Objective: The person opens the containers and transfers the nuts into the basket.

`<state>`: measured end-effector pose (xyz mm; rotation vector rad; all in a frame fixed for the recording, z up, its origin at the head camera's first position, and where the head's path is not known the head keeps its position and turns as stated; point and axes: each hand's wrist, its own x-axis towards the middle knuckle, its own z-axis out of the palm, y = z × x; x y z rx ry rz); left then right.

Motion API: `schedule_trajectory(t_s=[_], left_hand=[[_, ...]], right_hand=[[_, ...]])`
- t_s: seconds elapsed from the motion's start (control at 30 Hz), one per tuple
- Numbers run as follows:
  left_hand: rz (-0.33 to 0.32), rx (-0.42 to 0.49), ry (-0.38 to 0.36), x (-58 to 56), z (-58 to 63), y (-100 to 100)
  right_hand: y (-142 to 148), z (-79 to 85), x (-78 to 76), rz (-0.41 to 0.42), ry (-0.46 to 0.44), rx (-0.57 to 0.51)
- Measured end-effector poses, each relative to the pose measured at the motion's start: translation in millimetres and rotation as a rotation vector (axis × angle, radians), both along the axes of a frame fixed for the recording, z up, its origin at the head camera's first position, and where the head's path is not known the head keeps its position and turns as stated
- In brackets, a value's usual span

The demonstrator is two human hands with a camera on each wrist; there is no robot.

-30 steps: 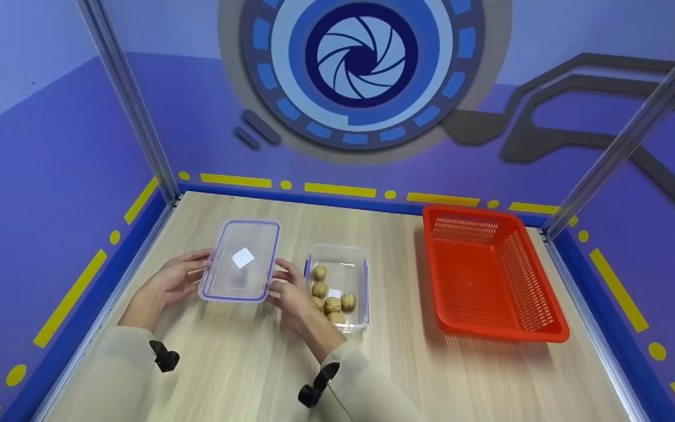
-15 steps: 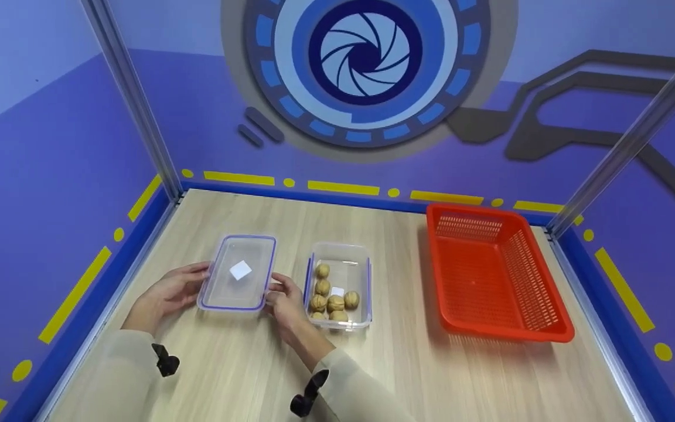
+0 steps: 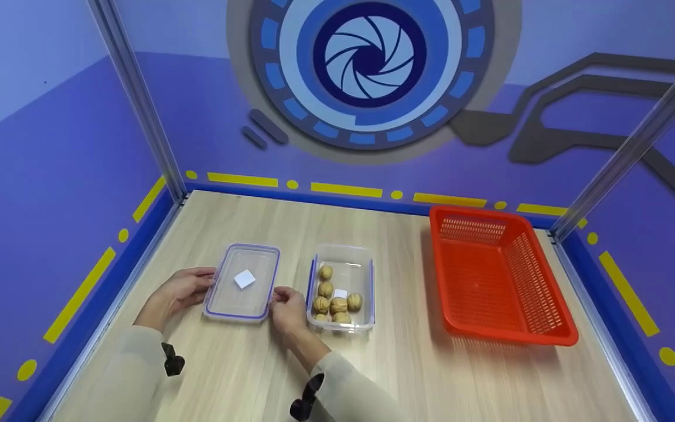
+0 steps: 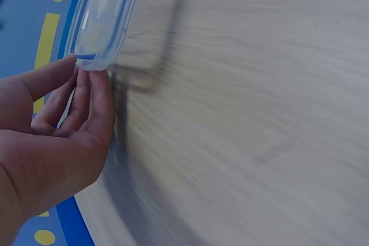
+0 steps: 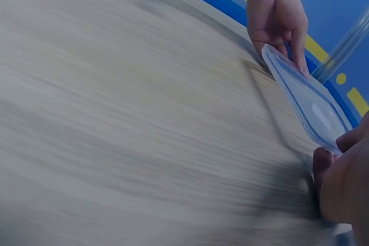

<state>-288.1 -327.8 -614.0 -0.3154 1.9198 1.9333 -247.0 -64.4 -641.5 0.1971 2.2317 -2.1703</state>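
A clear plastic lid (image 3: pixel 244 293) with a blue seal and a white square on it lies between my two hands, low over the table. My left hand (image 3: pixel 180 291) pinches its left edge between thumb and fingertips, as the left wrist view also shows on the lid's corner (image 4: pixel 101 33). At the opposite edge, my right hand (image 3: pixel 289 310) pinches the lid with curled fingers. Just right of that hand stands a clear food container (image 3: pixel 362 275), uncovered, with several walnuts (image 3: pixel 338 304) and a small white square inside. In the right wrist view the lid (image 5: pixel 305 99) casts a shadow on the table.
A red plastic basket (image 3: pixel 472 275) with slotted sides stands at the right of the wooden table (image 3: pixel 399 363). Blue-purple panels (image 3: pixel 68 193) and metal posts (image 3: pixel 138 99) bound the table at the back and sides.
Both hands have lowered the lid toward the table and a little nearer to me. The container, walnuts and basket have stayed in place, while the head view has shifted slightly.
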Motion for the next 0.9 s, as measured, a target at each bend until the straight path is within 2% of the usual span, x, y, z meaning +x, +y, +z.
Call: schedule_trajectory(t_s=[0.17, 0.37, 0.53, 0.7, 0.9], left_hand=[[0.008, -0.070, -0.003, 1.1, 2.9, 5.4], [0.012, -0.125, 0.014, 2.1, 3.5, 9.1], [0.030, -0.186, 0.013, 1.7, 4.1, 13.9], [0.057, -0.266, 0.016, 1.1, 6.4, 18.5], [0.066, -0.305, 0.020, 4.3, 15.4, 21.8]], right_hand=[[-0.3, 0.0, -1.5, -0.027, 0.014, 0.144], [-0.6, 2.3, -1.7, -0.027, -0.003, 0.189], [-2.1, 8.6, 1.1, -0.032, -0.069, 0.165], [-5.0, 19.4, 4.7, -0.024, -0.143, 0.083], [-3.3, 30.7, 7.2, 0.030, -0.195, 0.043]])
